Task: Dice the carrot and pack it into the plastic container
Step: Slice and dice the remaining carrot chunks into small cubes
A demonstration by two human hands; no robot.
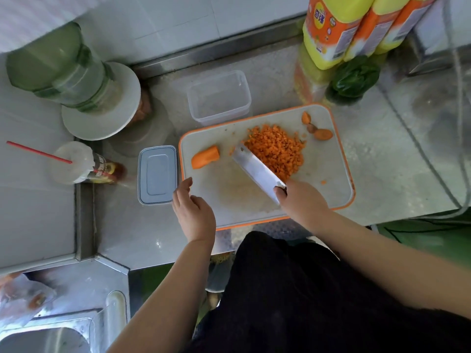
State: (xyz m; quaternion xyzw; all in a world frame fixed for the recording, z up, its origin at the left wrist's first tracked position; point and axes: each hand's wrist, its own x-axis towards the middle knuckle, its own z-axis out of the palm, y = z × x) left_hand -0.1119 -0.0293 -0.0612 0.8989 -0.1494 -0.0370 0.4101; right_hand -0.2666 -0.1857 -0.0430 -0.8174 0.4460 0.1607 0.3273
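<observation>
A pile of diced carrot (276, 150) lies on the orange-rimmed cutting board (326, 174). An uncut carrot chunk (206, 157) rests at the board's left side, and carrot end scraps (317, 128) sit at its far right corner. My right hand (302, 200) grips a knife (257, 170), whose blade lies against the left edge of the pile. My left hand (195, 207) hovers over the board's near left corner, fingers apart and holding nothing. The clear plastic container (219, 98) stands empty just beyond the board. Its grey lid (157, 174) lies left of the board.
Yellow-and-orange bottles (351, 29) and a green bag (353, 77) stand at the back right. A green jar on a white plate (102, 108) and a cup with a red straw (74, 161) sit at the left. A sink (51, 337) is at the near left.
</observation>
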